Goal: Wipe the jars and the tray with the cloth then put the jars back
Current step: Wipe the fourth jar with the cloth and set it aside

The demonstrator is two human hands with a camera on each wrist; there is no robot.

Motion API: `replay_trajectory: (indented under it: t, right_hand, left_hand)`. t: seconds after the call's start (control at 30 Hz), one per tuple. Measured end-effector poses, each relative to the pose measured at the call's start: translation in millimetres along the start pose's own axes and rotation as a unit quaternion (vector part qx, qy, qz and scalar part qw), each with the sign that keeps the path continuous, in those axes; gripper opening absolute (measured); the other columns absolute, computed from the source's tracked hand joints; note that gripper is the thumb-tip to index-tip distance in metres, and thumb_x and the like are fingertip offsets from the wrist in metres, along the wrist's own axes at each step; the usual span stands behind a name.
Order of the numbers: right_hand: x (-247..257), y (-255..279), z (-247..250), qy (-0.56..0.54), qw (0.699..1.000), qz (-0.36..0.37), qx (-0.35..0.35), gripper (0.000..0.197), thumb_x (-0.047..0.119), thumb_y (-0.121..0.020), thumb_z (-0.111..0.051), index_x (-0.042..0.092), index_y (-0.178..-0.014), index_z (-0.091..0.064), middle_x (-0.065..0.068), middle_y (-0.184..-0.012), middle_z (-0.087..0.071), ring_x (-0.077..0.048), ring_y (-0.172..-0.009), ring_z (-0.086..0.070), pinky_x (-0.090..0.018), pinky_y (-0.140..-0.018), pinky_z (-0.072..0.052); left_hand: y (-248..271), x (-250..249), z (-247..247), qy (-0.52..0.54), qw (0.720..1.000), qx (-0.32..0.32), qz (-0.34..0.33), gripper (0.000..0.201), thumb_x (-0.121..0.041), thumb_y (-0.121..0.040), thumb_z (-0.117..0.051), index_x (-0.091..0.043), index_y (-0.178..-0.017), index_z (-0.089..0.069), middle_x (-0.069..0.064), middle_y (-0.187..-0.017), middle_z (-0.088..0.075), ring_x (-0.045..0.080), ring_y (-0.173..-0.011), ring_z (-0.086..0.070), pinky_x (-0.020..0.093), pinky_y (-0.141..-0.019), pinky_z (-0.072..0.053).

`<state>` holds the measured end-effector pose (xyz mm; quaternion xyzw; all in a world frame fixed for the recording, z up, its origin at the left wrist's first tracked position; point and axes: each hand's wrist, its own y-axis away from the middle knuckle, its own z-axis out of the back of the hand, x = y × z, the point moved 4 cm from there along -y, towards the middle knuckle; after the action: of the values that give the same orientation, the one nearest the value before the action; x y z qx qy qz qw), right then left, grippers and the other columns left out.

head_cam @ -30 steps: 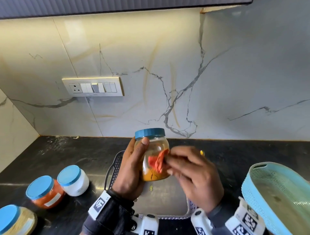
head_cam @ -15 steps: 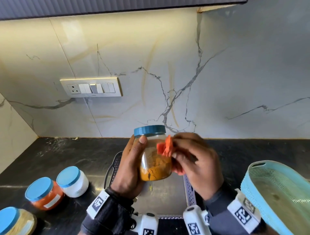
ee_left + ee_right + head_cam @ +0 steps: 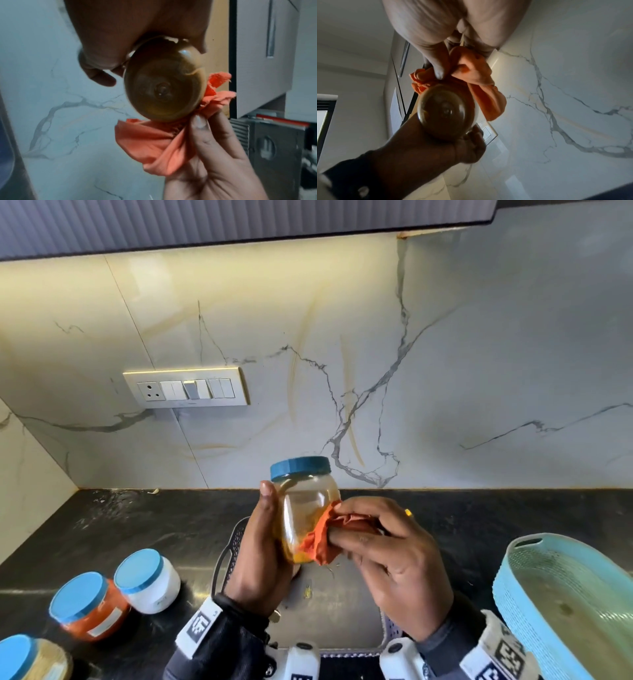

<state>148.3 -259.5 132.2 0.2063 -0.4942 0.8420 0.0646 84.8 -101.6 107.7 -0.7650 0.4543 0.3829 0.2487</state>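
Note:
My left hand (image 3: 263, 546) grips a clear jar (image 3: 305, 508) with a blue lid and yellow powder, held upright above the tray (image 3: 342, 611). My right hand (image 3: 387, 556) pinches a crumpled orange cloth (image 3: 320, 542) and presses it against the jar's lower right side. Both wrist views look up at the jar's round base (image 3: 163, 89) (image 3: 445, 112), with the cloth (image 3: 159, 143) (image 3: 479, 83) bunched beside it. Three more blue-lidded jars stand on the counter at the left: a white one (image 3: 147, 580), an orange one (image 3: 89, 607) and a beige one (image 3: 27, 659).
The black counter (image 3: 137, 529) runs along a marble wall carrying a switch plate (image 3: 186, 387). A light blue basket (image 3: 568, 601) sits at the right edge. The tray's dark mesh rim and handle (image 3: 226, 556) show beside my left wrist.
The cloth went up to the jar's shoulder and has come back down to its lower right side. The jar has stayed upright in my left hand.

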Motion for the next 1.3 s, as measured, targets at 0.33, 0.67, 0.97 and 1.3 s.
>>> replay_trajectory:
  t: [0.33,0.67,0.97,1.3]
  right_hand:
    - [-10.4,-10.0,-5.6,0.039,0.999,0.0,0.021,0.022,0.007,-0.091,-0.064,0.015,-0.105,-0.08,-0.001,-0.116,-0.067,-0.013,-0.106,-0.064,-0.023,-0.093,-0.054]
    - [10.0,10.0,-13.2,0.023,0.995,0.066,0.076,0.027,0.002,-0.096,-0.061,0.017,-0.11,-0.078,-0.001,-0.122,-0.063,-0.017,-0.113,-0.062,-0.031,-0.095,-0.053]
    - [-22.8,-7.9,-5.5,-0.095,0.988,-0.111,-0.04,0.028,0.004,-0.085,-0.069,0.018,-0.108,-0.078,0.012,-0.116,-0.068,-0.014,-0.107,-0.069,-0.038,-0.085,-0.061]
    - [-36.3,-6.1,-3.1,-0.161,0.976,-0.141,-0.047,0.023,0.013,-0.088,-0.068,0.021,-0.106,-0.078,0.007,-0.117,-0.073,-0.014,-0.103,-0.072,-0.047,-0.082,-0.061]
  left_hand:
    - [3.6,6.9,9.0,-0.122,0.992,-0.019,-0.028,0.087,-0.059,-0.07,-0.085,-0.002,-0.128,-0.056,0.024,-0.121,-0.069,0.036,-0.11,-0.069,0.05,-0.09,-0.058]
    - [-2.8,1.9,16.1,-0.039,0.997,-0.063,-0.031,0.072,-0.046,-0.087,-0.07,0.006,-0.133,-0.05,0.042,-0.13,-0.053,0.05,-0.114,-0.061,0.06,-0.097,-0.049]
    - [2.3,4.4,10.0,-0.043,0.998,-0.045,-0.027,0.073,-0.047,-0.088,-0.07,0.007,-0.132,-0.05,0.043,-0.132,-0.051,0.053,-0.117,-0.057,0.078,-0.102,-0.039]
    - [6.1,6.9,-2.8,-0.001,0.998,0.044,0.041,0.068,-0.054,-0.084,-0.064,0.0,-0.125,-0.067,0.033,-0.123,-0.065,0.04,-0.103,-0.068,0.054,-0.083,-0.06]
